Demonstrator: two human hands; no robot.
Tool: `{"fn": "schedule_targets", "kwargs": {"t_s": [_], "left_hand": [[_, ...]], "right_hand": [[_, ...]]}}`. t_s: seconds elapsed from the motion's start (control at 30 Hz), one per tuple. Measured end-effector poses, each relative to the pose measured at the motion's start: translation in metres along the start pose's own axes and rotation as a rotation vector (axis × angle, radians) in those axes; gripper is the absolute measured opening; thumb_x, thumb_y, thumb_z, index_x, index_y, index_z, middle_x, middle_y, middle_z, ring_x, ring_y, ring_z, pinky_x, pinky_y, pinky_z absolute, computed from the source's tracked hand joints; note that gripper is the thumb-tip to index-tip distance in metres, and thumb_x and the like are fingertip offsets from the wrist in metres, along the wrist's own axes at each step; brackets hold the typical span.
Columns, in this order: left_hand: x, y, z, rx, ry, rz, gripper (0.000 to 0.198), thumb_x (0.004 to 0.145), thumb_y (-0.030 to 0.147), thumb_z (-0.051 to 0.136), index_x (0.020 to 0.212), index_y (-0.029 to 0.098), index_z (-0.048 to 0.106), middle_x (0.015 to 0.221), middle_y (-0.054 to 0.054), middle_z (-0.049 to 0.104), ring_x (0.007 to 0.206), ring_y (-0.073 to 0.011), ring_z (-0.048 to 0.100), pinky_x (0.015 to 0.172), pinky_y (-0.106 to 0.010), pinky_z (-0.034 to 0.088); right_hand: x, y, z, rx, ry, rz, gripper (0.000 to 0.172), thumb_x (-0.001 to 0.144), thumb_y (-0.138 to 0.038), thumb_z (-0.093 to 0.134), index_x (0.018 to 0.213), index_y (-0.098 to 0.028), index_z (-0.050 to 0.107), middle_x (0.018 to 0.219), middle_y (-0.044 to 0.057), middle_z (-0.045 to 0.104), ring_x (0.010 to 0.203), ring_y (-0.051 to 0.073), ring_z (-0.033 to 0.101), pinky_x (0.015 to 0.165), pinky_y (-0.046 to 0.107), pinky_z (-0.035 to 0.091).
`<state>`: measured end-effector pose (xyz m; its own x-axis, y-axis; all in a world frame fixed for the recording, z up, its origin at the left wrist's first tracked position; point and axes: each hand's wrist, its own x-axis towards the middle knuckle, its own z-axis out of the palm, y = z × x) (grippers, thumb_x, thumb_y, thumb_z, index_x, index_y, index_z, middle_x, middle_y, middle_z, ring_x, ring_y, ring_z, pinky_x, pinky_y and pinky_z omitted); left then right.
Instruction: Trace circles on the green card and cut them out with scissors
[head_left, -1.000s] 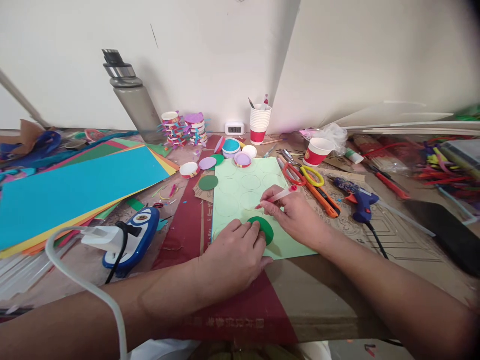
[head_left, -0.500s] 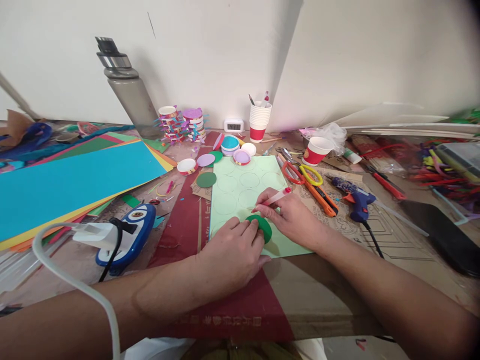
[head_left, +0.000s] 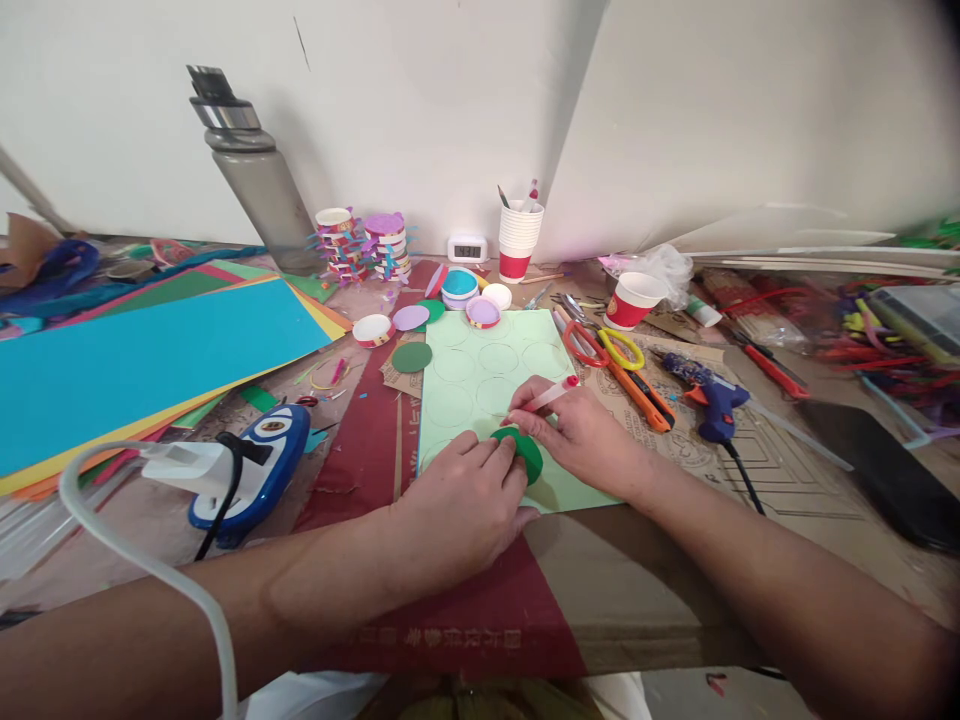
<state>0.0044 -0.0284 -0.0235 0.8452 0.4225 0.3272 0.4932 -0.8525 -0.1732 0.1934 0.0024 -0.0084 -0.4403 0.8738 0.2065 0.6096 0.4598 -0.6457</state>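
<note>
1. Grip of the right hand (head_left: 581, 428): thumb and fingers pinch a pen (head_left: 550, 395) near the middle of the frame, its red end slanting toward the upper right; the tip is too small to make out.
2. Left hand (head_left: 472, 500), just left of and below the right: its fingers lie side by side on a green disc (head_left: 529, 458); I cannot tell whether the thumb pinches it from beneath.
3. That disc sits at the center, slightly low in the frame, on a pale green sheet (head_left: 499, 357) marked with drawn circles.
4. Just beyond the sheet's left edge lies a darker green disc (head_left: 412, 357).
5. Right of center, scissors (head_left: 622, 352) with a yellow handle lie near an orange knife (head_left: 645, 400); farther right is a blue glue gun (head_left: 718, 405).
6. At the upper center, a small clock (head_left: 466, 249) stands beside a stack of cups (head_left: 519, 240).
7. At the upper left, a gray bottle (head_left: 259, 190) stands behind blue paper (head_left: 150, 345).
</note>
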Motion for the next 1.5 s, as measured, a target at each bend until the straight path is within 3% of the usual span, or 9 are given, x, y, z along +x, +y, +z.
{"fn": "schedule_targets", "kwargs": {"t_s": [0.97,1.5], "left_hand": [[0.0008,-0.0019,0.0005,-0.013,0.009,0.005,0.032,0.092,0.040,0.059,0.102,0.010,0.068,0.100,-0.012,0.072,0.088,-0.0260,0.067,0.075,-0.040,0.047],[-0.0001,-0.0026,0.0012,-0.023,0.006,0.015,0.034,0.093,0.041,0.057,0.103,0.011,0.068,0.104,-0.013,0.071,0.091,-0.0259,0.066,0.077,-0.040,0.046]], "right_hand": [[-0.0006,0.0025,-0.0013,0.010,0.045,-0.027,0.016,0.096,-0.022,0.051,0.084,-0.018,0.061,0.085,0.005,0.068,0.076,0.016,0.062,0.069,0.028,0.044],[-0.0002,0.0016,-0.0012,-0.019,0.008,-0.040,0.017,0.096,-0.021,0.051,0.083,-0.017,0.061,0.082,0.003,0.065,0.072,0.014,0.058,0.068,0.026,0.041]]}}
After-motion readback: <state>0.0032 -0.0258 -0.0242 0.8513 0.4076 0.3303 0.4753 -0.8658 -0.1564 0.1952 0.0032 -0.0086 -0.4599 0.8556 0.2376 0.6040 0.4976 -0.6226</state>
